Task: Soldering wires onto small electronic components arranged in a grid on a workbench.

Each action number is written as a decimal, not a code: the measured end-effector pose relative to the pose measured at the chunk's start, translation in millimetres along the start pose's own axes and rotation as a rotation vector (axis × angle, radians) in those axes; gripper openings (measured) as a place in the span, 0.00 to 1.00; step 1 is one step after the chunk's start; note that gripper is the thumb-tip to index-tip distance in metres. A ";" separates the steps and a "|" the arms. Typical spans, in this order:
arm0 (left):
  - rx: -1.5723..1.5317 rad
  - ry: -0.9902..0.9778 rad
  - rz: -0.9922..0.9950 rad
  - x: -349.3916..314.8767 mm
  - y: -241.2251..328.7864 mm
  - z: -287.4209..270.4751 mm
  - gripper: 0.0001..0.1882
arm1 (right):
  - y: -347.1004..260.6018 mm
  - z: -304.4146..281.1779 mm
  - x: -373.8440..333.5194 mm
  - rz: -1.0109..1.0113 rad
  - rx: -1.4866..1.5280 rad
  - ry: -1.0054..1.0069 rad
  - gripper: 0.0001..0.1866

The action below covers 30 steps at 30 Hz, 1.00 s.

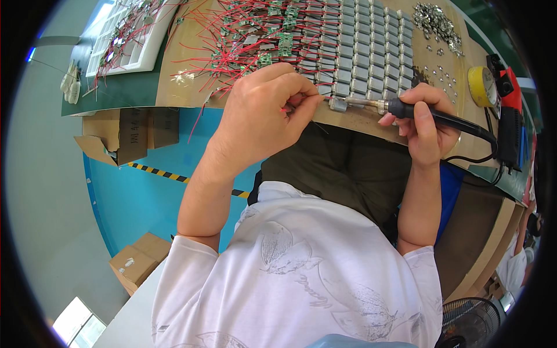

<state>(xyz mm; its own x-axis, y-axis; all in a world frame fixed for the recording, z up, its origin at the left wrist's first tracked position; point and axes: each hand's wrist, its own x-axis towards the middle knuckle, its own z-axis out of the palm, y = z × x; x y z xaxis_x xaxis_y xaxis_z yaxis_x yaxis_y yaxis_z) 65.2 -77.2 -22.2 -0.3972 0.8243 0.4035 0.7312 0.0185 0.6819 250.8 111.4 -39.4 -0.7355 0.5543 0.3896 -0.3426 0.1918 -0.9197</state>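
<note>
My right hand (428,124) is wrapped round the black handle of a soldering iron (400,108). Its metal tip points left and meets the end of a small silver metal block (337,105) at the table's front edge. From the other side my left hand (264,107) pinches a thin wire (325,97) between thumb and forefinger, close to that block. Just beyond lie rows of similar silver blocks (360,61), many with red and black wires on their left. Small green circuit boards (285,44) with red wires spread further left.
Loose small metal parts (436,26) are heaped at the far right. A yellow tape roll (481,86) stands near a red and black device (510,110) to which the iron's cable runs. At far left sits a white tray (148,49) of wired parts. Cardboard boxes (130,136) stand below.
</note>
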 end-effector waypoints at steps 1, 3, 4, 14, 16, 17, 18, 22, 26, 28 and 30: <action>-0.003 -0.001 -0.005 -0.1 0.0 0.0 0.04 | -0.1 0.0 -0.3 -0.009 -0.011 0.000 0.07; -0.003 -0.003 -0.006 -0.1 -0.1 -0.1 0.04 | -0.2 -0.1 -1.0 -0.029 -0.014 0.007 0.07; -0.003 -0.006 -0.006 0.1 0.1 -0.2 0.04 | -0.4 -0.3 -1.3 -0.050 -0.018 0.014 0.07; -0.022 -0.009 0.003 1.1 0.4 -0.7 0.04 | 1.9 -1.6 -4.1 -0.090 -0.016 0.026 0.07; -0.005 -0.014 0.010 1.2 0.3 -0.9 0.04 | 2.0 -2.2 -4.3 -0.085 -0.017 0.026 0.07; -0.006 -0.015 0.010 1.4 0.3 -0.7 0.04 | 2.0 -2.4 -4.3 -0.084 -0.017 0.026 0.07; -0.010 -0.017 0.011 1.6 0.3 -0.6 0.04 | 2.1 -2.5 -4.3 -0.085 -0.016 0.029 0.07; -0.005 -0.042 0.014 1.9 0.2 -2.4 0.06 | 2.1 -2.5 -4.7 -0.082 -0.003 0.035 0.07; 0.019 -0.044 0.010 3.1 2.6 -4.3 0.09 | 1.5 -1.1 -4.6 -0.085 -0.008 0.040 0.07; 0.022 -0.092 0.022 3.3 2.0 -6.6 0.11 | 2.0 -0.8 -4.5 -0.087 -0.009 0.048 0.07; -0.015 -0.111 0.037 4.4 2.5 -8.2 0.10 | 1.5 -0.7 -4.5 -0.089 -0.011 0.043 0.07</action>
<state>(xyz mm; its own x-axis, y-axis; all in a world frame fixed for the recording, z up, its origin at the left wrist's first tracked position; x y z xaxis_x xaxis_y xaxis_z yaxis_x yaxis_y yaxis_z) 60.7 -78.2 -13.7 -0.3056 0.8817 0.3594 0.7357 -0.0209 0.6770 254.0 109.7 -42.5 -0.6765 0.5693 0.4671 -0.3984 0.2505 -0.8823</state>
